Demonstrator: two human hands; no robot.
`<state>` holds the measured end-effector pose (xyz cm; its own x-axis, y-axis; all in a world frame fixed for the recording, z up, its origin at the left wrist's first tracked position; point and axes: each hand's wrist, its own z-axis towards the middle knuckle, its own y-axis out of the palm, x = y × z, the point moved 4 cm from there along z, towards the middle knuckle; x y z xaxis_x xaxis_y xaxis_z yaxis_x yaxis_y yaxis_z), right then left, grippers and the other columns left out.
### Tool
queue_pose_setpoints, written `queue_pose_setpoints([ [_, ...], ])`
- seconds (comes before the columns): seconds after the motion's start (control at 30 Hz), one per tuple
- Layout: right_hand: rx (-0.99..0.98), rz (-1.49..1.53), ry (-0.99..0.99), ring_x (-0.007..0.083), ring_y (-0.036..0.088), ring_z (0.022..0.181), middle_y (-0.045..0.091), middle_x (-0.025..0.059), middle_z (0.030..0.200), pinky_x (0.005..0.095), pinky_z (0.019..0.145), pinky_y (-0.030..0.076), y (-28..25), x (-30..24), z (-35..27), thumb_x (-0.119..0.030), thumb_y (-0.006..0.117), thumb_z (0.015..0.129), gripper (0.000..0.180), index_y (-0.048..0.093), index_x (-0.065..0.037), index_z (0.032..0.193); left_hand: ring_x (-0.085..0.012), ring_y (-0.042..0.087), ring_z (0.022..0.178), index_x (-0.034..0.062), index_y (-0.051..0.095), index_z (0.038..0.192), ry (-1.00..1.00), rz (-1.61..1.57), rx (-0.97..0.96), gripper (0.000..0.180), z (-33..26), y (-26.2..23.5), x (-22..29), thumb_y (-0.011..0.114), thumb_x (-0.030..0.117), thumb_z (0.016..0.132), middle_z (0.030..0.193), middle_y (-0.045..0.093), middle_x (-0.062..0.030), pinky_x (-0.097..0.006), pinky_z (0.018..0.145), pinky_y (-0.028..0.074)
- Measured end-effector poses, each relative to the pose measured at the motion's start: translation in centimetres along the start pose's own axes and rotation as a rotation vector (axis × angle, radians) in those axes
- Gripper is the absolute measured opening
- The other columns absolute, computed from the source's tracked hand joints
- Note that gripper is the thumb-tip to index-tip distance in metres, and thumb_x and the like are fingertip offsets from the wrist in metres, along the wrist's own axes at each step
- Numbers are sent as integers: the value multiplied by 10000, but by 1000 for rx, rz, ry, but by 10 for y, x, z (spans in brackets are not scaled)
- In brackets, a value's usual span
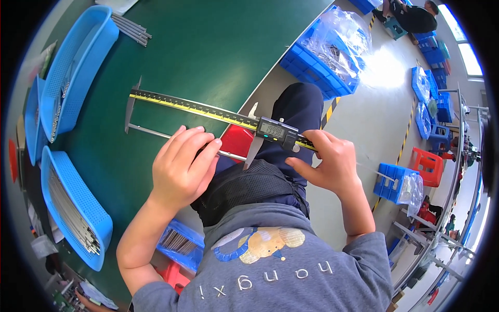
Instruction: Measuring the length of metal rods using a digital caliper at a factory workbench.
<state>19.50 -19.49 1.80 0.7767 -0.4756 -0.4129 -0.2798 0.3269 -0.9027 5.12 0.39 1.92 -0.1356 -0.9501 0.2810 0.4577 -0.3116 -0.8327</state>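
Note:
A long digital caliper [208,110] lies across the edge of the green table [208,47], its fixed jaw at the left and its sliding head with a display at the right. A thin metal rod [156,133] sits between the two jaws. My left hand [182,169] rests over the rod near its right end, fingers curled on it. My right hand [327,161] grips the caliper's beam just right of the sliding head, thumb by the thumbwheel.
Blue mesh trays [78,67] with thin rods stand at the table's left, another tray [73,208] nearer me. Loose rods [132,28] lie at the back. Blue crates [327,52] with plastic bags and a red stool [236,140] stand on the floor.

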Motion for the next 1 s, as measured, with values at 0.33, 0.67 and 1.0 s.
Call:
queue_pose_setpoints([
  [0.33, 16, 45, -15, 231, 543, 491, 569, 102, 648, 326, 476, 420, -2, -1, -2, -174, 733, 724, 276, 613, -30, 926, -226, 638, 817, 86, 623, 825, 212, 268, 182, 125, -1, -54, 34, 636, 154, 722, 901, 629, -52, -321, 694, 556],
  [0.67, 10, 74, -43, 226, 516, 469, 552, 88, 625, 324, 456, 389, 6, 4, 0, -209, 753, 727, 280, 596, -38, 882, -246, 631, 706, 61, 623, 870, -92, 626, 483, 120, -13, -181, -118, 655, 20, 762, 867, 634, -54, -305, 587, 506],
  [1.0, 64, 81, -39, 183, 431, 446, 497, 83, 603, 302, 441, 339, 9, 14, -1, -174, 753, 728, 287, 594, -6, 899, -291, 644, 890, 85, 677, 942, -1166, 738, 28, 167, -106, -227, -187, 645, 140, 788, 937, 673, -97, -397, 759, 510],
])
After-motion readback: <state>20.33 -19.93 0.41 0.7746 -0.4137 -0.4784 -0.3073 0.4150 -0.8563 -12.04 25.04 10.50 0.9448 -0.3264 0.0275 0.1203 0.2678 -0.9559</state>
